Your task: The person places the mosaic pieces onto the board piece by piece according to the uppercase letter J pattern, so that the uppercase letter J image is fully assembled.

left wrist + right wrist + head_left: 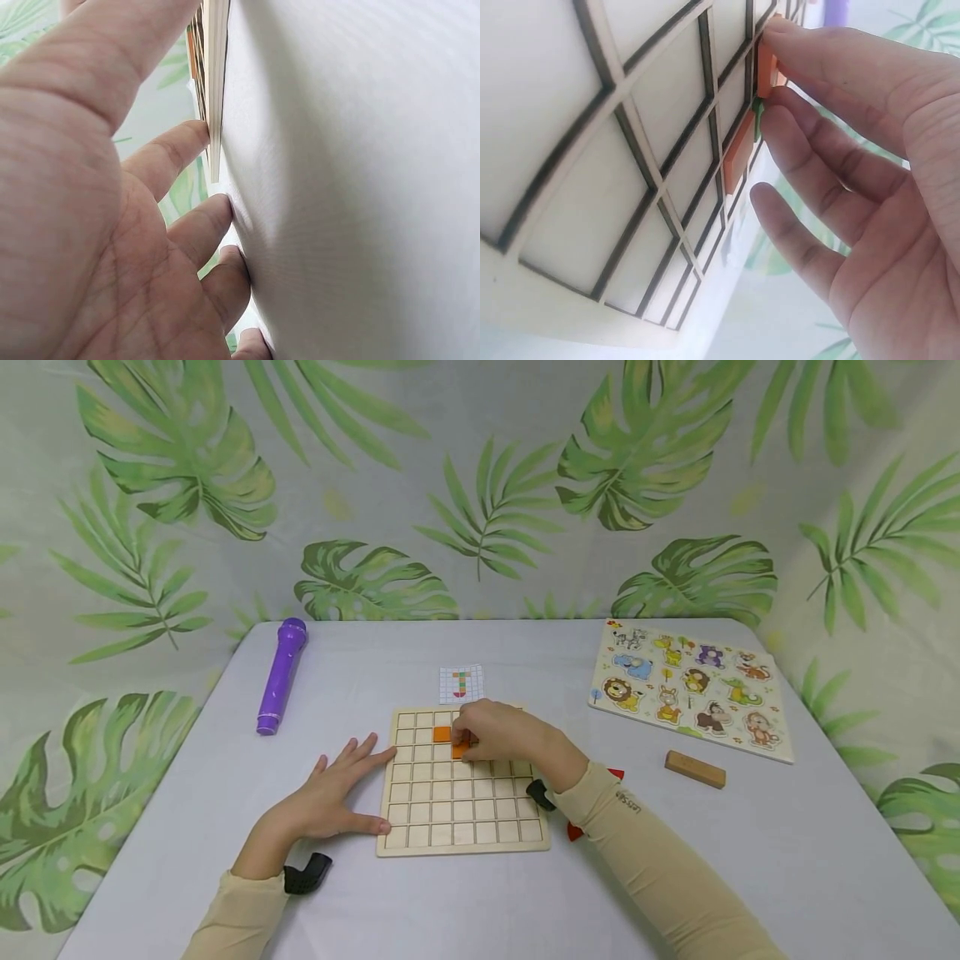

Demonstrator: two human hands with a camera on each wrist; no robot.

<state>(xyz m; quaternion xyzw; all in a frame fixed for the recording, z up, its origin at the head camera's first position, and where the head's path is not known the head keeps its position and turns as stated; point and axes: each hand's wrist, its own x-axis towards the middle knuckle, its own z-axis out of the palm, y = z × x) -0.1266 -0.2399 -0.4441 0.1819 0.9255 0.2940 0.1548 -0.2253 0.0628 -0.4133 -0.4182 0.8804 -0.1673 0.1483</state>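
Beige right sleeve (pixel 667 881) is nearest; beyond it, the right hand (pixel 501 731) pinches an orange tile (pixel 766 69) between thumb and finger, at the wooden grid board (pixel 465 812). Just left of this hand, a second orange tile (pixel 442 734) lies in one cell. Farther left, the left hand (pixel 327 793) has fingers spread apart, thumb and index touching the board's edge. Beyond the right hand lies a pattern card (pixel 462 683).

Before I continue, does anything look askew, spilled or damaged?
Nothing looks spilled or damaged. The animal puzzle lies at an angle to the grid board, and red pieces lie loose beside that board, partly hidden by the right sleeve.
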